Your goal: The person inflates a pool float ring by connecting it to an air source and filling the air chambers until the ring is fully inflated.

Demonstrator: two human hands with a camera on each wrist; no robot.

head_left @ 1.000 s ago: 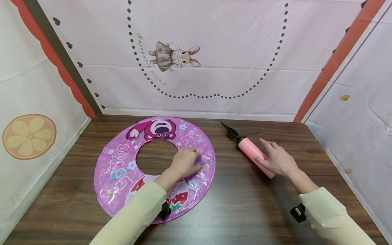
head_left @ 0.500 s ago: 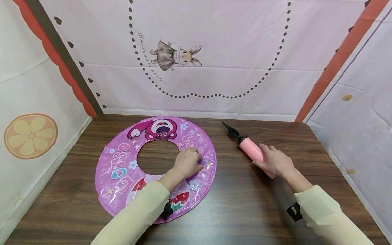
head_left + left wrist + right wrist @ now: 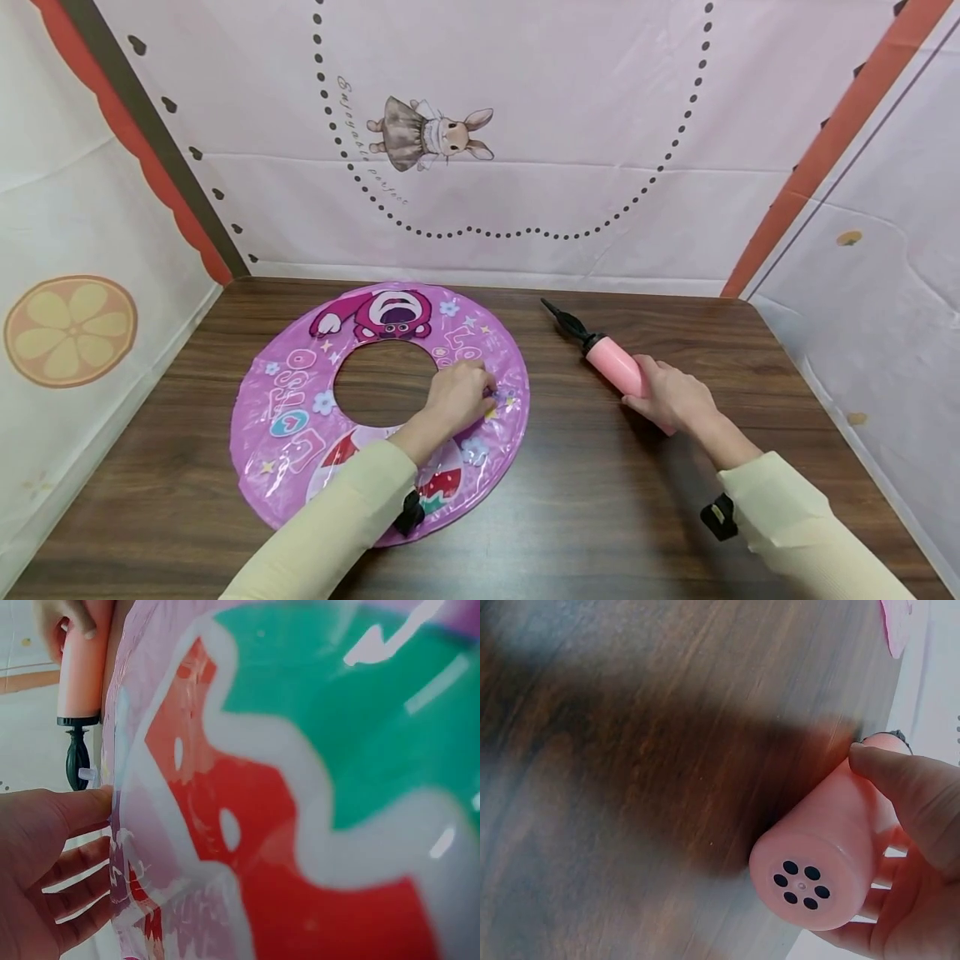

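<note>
A purple inflatable swim ring (image 3: 273, 417), printed with a bear and strawberries, lies flat on the brown table on the left. My left hand (image 3: 459, 396) rests on the ring's right side, fingers loosely bent against the vinyl. In the left wrist view, a small clear valve (image 3: 88, 774) sticks up just beyond the left thumb. To the right, a pink hand pump (image 3: 615, 364) with a black tapered nozzle (image 3: 566, 321) lies slanted on the table. My right hand (image 3: 672, 397) grips its barrel near the rear end, thumb on one side and fingers round the other.
The wooden table (image 3: 592, 517) ends at a printed cloth backdrop (image 3: 570, 125) behind. Cloth walls also stand at the left and right. Bare wood lies between the ring and the pump.
My right hand has come down onto the pump barrel and closed round it. The left hand has stayed at nearly the same spot on the swim ring.
</note>
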